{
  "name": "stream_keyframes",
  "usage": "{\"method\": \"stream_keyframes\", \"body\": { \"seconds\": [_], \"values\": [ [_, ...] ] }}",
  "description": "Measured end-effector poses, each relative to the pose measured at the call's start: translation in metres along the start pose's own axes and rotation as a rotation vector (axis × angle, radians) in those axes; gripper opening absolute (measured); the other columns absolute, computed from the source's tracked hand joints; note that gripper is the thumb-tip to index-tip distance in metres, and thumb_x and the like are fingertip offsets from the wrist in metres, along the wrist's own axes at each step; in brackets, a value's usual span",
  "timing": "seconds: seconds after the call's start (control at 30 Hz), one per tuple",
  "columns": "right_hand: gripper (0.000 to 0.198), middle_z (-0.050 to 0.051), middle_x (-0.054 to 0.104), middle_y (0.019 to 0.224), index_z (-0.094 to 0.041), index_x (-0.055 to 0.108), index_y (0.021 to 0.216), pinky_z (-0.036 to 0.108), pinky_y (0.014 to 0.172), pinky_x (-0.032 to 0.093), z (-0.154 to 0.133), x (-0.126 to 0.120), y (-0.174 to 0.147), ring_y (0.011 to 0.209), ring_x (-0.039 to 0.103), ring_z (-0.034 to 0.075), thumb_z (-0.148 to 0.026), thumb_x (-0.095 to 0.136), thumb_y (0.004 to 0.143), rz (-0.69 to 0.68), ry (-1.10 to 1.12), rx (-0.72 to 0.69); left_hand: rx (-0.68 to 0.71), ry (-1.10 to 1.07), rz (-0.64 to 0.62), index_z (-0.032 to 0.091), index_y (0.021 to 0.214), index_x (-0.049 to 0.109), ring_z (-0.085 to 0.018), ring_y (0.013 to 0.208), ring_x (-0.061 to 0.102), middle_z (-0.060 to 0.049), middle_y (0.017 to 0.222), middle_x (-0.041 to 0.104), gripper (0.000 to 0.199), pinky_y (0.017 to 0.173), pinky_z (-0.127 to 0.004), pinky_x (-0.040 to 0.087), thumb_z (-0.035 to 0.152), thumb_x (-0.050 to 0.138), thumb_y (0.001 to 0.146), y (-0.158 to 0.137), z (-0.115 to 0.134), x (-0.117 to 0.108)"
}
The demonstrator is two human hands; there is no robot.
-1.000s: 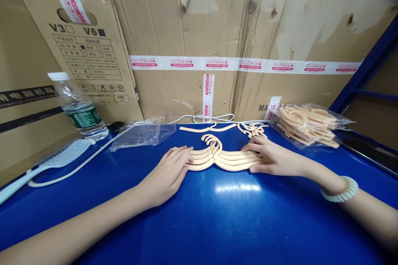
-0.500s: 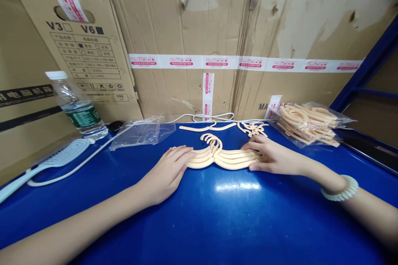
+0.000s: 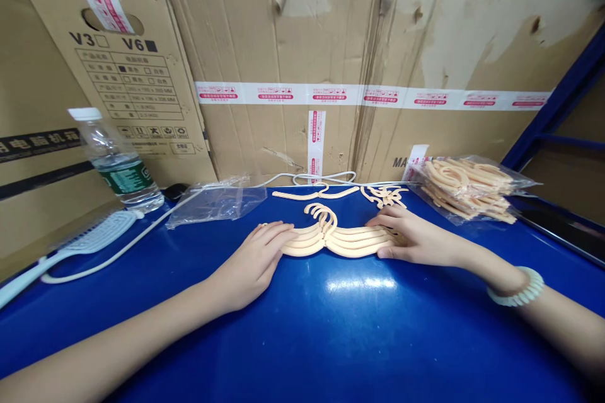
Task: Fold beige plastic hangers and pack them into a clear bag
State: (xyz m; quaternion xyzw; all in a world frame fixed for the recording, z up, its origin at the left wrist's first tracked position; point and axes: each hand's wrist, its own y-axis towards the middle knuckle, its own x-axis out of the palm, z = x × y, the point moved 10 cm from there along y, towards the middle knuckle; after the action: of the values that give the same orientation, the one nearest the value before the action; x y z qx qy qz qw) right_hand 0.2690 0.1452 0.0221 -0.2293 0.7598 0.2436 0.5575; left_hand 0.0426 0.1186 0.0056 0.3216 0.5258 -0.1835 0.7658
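Several small cream-coloured clothes hangers [image 3: 354, 242] lie nested in a row on the blue table, their hooks fanned at the middle. My left hand [image 3: 259, 258] is closed over the left ends of the row, fingers on top and thumb at the near side. Around the right ends my right hand [image 3: 410, 233] is closed, fingers at the far edge and thumb at the near one. Both hands hide the hanger tips. One more hanger [image 3: 340, 194] lies apart behind the row, and a loose pile of cream pieces [image 3: 385, 194] sits just right of it.
Clear bags of hangers [image 3: 466, 186] are stacked at the right, beside a dark flat device [image 3: 562, 227]. An empty plastic bag [image 3: 215, 201], a white cable [image 3: 127, 249], a water bottle [image 3: 118, 167] and a pale hairbrush [image 3: 101, 231] are at the left. Cardboard boxes [image 3: 269, 132] stand behind.
Almost nothing differs. My right hand and the nearest hangers have shifted very slightly left; both hands keep their hold.
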Motion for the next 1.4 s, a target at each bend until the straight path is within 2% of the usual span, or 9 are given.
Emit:
{"method": "stream_keyframes", "body": {
  "seconds": [0.17,0.43,0.5,0.6,0.8,0.93,1.17,1.4],
  "values": [
    [0.055,0.016,0.058,0.114,-0.013,0.059,0.122,0.047,0.094,0.043,0.000,0.000,0.000,0.106,0.056,0.031,-0.054,0.062,0.084,0.000,-0.010,-0.001,-0.013,0.020,-0.022,0.022,0.134,0.046,-0.027,0.138,0.038,-0.011,0.144,0.048,0.040,0.113,-0.060,0.028,0.017,0.027,0.099,-0.001,-0.001,0.002],
    [0.068,0.016,0.058,0.116,-0.015,0.058,0.126,0.047,0.096,0.043,0.000,-0.004,-0.001,0.109,0.054,0.032,-0.063,0.063,0.079,0.014,-0.021,-0.033,-0.040,0.044,-0.026,0.024,0.132,0.046,-0.026,0.138,0.037,-0.010,0.145,0.048,0.039,0.113,-0.060,0.026,0.016,0.031,0.096,-0.001,0.000,0.000],
    [0.062,0.015,0.058,0.116,-0.016,0.058,0.126,0.046,0.096,0.043,-0.001,-0.012,-0.002,0.111,0.053,0.032,-0.061,0.059,0.084,0.059,-0.008,-0.034,-0.043,0.050,-0.012,0.024,0.130,0.047,-0.026,0.137,0.039,-0.009,0.143,0.049,0.039,0.113,-0.062,0.025,0.016,0.034,0.095,-0.001,0.002,-0.003],
    [0.050,0.014,0.059,0.115,-0.018,0.061,0.121,0.045,0.095,0.045,0.002,-0.031,-0.006,0.111,0.054,0.031,-0.056,0.049,0.091,0.199,0.004,-0.005,-0.032,0.052,0.005,0.024,0.127,0.049,-0.027,0.135,0.041,-0.010,0.141,0.052,0.037,0.113,-0.062,0.024,0.016,0.038,0.092,-0.001,0.006,-0.006],
    [0.036,0.010,0.066,0.102,-0.023,0.065,0.101,0.046,0.088,0.047,0.007,-0.066,-0.016,0.100,0.059,0.029,-0.052,0.046,0.093,0.477,-0.007,0.060,0.015,0.034,0.077,0.023,0.122,0.050,-0.027,0.130,0.046,-0.011,0.135,0.055,0.034,0.111,-0.060,0.026,0.017,0.043,0.090,-0.002,0.011,-0.013],
    [0.034,0.009,0.068,0.093,-0.024,0.066,0.094,0.046,0.081,0.049,0.017,-0.079,-0.024,0.091,0.061,0.029,-0.052,0.047,0.092,0.596,0.016,0.125,0.042,0.011,0.099,0.023,0.113,0.052,-0.027,0.127,0.048,-0.010,0.130,0.058,0.026,0.111,-0.059,0.027,0.018,0.046,0.088,-0.001,0.014,-0.017],
    [0.028,0.007,0.068,0.091,-0.024,0.066,0.091,0.043,0.078,0.048,0.025,-0.081,-0.027,0.088,0.062,0.026,-0.048,0.052,0.092,0.615,0.039,0.143,0.067,-0.006,0.127,0.023,0.097,0.052,-0.025,0.122,0.051,-0.007,0.121,0.061,0.014,0.110,-0.056,0.028,0.016,0.049,0.085,0.000,0.022,-0.024],
    [0.028,0.007,0.069,0.091,-0.024,0.066,0.090,0.044,0.077,0.048,0.022,-0.083,-0.028,0.088,0.061,0.027,-0.048,0.051,0.091,0.629,0.018,0.137,0.078,-0.005,0.140,0.023,0.091,0.050,-0.023,0.120,0.052,-0.006,0.117,0.063,0.012,0.110,-0.055,0.027,0.013,0.048,0.084,-0.002,0.025,-0.026]
  ]
}}
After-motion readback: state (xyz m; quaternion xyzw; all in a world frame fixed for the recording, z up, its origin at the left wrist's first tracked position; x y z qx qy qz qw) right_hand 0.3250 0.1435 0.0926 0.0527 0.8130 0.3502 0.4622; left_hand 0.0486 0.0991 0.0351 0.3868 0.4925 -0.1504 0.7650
